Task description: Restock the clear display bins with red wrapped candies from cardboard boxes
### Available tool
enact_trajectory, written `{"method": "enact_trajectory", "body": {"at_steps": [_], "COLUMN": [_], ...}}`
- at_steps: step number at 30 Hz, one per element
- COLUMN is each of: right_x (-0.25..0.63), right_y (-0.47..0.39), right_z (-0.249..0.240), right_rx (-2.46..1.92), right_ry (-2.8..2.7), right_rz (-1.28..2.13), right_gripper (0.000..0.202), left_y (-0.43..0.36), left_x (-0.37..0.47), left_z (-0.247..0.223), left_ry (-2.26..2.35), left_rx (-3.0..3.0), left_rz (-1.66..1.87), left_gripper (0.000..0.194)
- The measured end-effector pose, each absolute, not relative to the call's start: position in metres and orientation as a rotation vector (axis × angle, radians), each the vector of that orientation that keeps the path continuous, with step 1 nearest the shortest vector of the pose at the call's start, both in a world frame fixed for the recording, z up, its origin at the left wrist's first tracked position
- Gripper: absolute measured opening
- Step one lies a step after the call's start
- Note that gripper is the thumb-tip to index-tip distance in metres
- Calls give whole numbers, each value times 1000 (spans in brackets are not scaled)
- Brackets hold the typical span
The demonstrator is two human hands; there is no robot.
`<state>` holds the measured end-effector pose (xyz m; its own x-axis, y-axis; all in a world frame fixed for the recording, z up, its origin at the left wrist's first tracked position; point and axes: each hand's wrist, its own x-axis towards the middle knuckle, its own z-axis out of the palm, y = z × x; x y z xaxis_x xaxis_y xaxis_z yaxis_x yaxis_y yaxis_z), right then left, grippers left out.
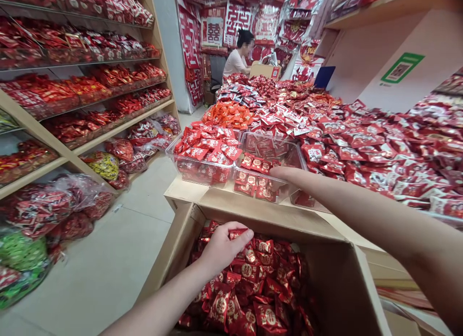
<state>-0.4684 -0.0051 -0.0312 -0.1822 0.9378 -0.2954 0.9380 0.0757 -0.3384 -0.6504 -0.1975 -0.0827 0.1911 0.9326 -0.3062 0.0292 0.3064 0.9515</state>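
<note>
My left hand [229,242] is in the cardboard box [340,230], its fingers curled round a red wrapped packet [237,234] above many red-and-gold packets [249,271]. My right hand [284,173] reaches into a clear plastic bin [302,157] on the counter; its fingers are hidden behind the wrist and packets. Small red packets [255,163] lie in the front of that bin, beside my right hand. Touching its left side is another clear bin [173,153], heaped with red packets [208,145].
Piles of red packets [361,138] cover the counter on the right. Shelves [123,124] of packets stand at the left, with filled plastic bags [65,201] on the floor [141,210]. A person [237,61] sits at the far end.
</note>
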Motion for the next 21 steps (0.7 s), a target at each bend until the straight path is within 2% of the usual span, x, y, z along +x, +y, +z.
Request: {"method": "enact_trajectory", "body": {"at_steps": [3, 6, 7, 9, 12, 16, 21], "right_x": [-469, -472, -474, -480, -490, -490, -478], "right_y": [-10, -52, -75, -123, -178, -200, -203], "right_z": [-3, 25, 29, 21, -16, -56, -55], "right_rx": [2055, 2145, 2130, 1924, 1785, 1914, 2126], "right_ry": [2361, 2674, 2787, 2831, 2690, 2606, 2247], "right_rz": [-422, -249, -373, -838, -1346, -1922, -2450], "right_gripper": [9, 18, 22, 24, 24, 31, 31], "left_y": [-198, -200, -200, -202, -203, -204, -205], "left_x": [-652, -653, -653, -652, -644, -632, -622], "left_z": [-81, -78, -77, -75, -70, -62, -57], "left_ry": [1116, 990, 953, 894, 854, 884, 876], "left_rx": [851, 652, 616, 586, 693, 1030, 1204], "left_rz": [889, 916, 929, 965, 999, 987, 986], "left_gripper": [33, 36, 37, 38, 40, 42, 48]}}
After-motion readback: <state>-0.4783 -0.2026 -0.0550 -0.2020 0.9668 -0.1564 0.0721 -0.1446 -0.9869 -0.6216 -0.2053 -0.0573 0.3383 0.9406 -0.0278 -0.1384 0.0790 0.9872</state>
